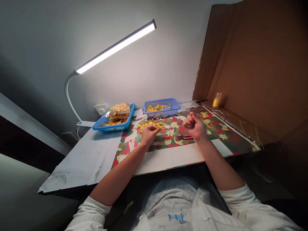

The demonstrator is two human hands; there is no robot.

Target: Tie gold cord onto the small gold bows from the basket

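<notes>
My left hand (149,133) is closed in a pinch at the near edge of a pile of small gold ribbon pieces (151,124). A gold piece shows at its fingertips, partly merging with the pile behind. To the right, my right hand (195,127) is raised, its fingers curled and thumb pressed to the forefinger. What sits in that pinch is too small to name; a faint thin line seems to run between the hands. Small dark thread snips (184,137) lie on the patterned mat (172,142), just left of my right wrist.
A blue basket (112,127) with a plastic bag of gold pieces stands left; a periwinkle basket (161,112) with gold bows stands behind. A clip lamp (115,48) arches overhead. Cardboard (255,64) walls the right side, with a yellow-filled bottle (217,100) and loose cords near it.
</notes>
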